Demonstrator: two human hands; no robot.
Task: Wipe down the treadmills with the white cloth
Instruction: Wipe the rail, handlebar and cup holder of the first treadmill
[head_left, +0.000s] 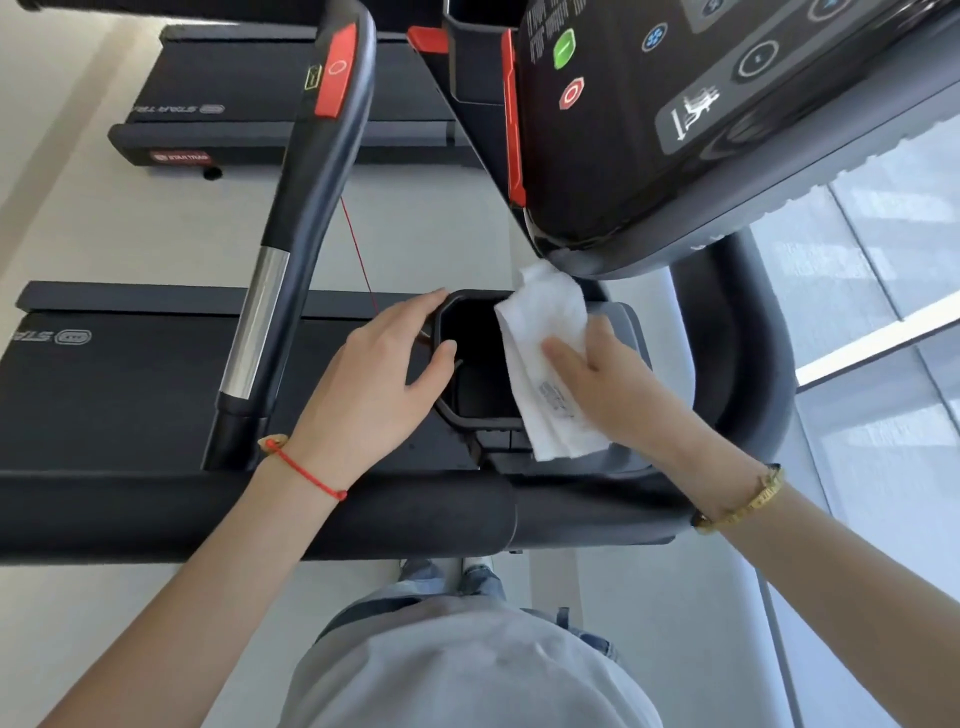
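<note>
Gym floor, pale tiles, big window on the right, and two black treadmills in a row. Step in hand looks like wiping the cup-holder tray (623, 322) under the console (701, 130) of the near treadmill (104, 415). The right hand (613, 384) presses the folded white cloth (545, 364) flat against the tray's edge, fingers fairly straight. The left hand (379, 374) rests on the holder's rim, thumb hooked over it, steadying. Next move probably calls for dragging the cloth down into the well, then over the handrail (291, 249). Writing: "STAR TRAC" on the far treadmill (208, 109), partly cut off on the near deck. Cloth print's too blurry to read.
</note>
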